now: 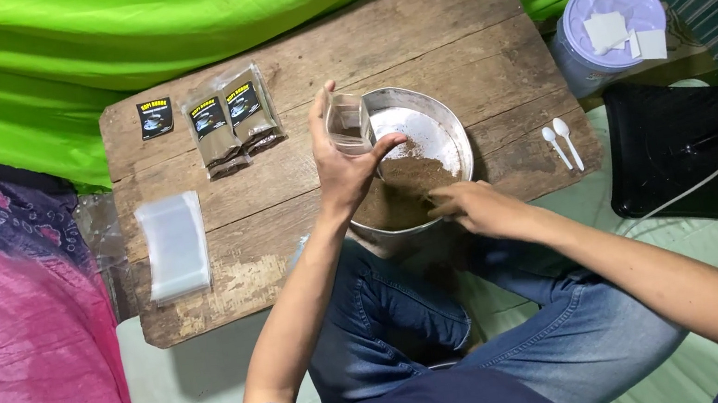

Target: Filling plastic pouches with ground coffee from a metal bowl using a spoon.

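This is looking like a home, with a small packing corner made on the floor. A person in jeans is sitting cross-legged on a pale mat in front of a low, worn wooden table. Bright green cloth is hanging behind it, and a pink and purple patterned bedcover is lying at one side. Filled pouches of brown powder, a stack of empty clear bags, a metal bowl and two white plastic spoons are showing a home-based business.
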